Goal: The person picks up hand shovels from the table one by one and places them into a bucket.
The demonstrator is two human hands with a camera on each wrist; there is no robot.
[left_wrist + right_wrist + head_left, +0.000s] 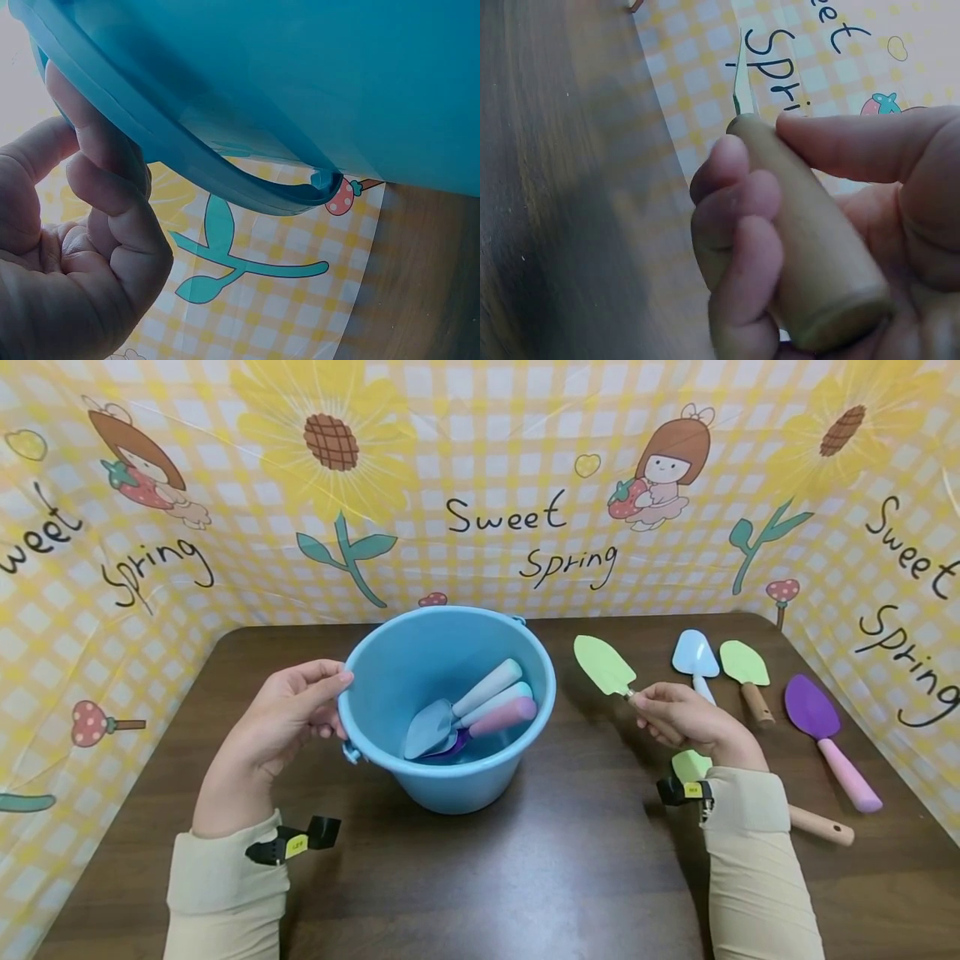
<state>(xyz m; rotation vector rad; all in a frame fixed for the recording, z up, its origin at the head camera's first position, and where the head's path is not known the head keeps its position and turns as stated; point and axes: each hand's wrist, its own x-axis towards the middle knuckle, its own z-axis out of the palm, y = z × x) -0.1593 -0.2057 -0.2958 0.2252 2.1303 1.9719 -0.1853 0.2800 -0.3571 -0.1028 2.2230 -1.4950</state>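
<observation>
A blue bucket [457,789] stands left of the table's middle, with several small trowels [491,710] lying inside, their handles pale blue and pink. My left hand [288,710] pinches the bucket's left rim between thumb and fingers; the left wrist view shows the fingers [112,165] at the rim and the bucket's handle [247,187] beside them. To the right of the bucket, my right hand [686,718] grips a trowel with a light green blade [603,666]. In the right wrist view its wooden handle [810,232] lies within the curled fingers.
On the table's right side lie a light blue trowel [695,653], a green trowel with a wooden handle [756,703] and a purple trowel with a pink handle [851,777]. Another green trowel [821,825] is partly hidden under my right wrist. A patterned cloth [510,460] hangs behind the table.
</observation>
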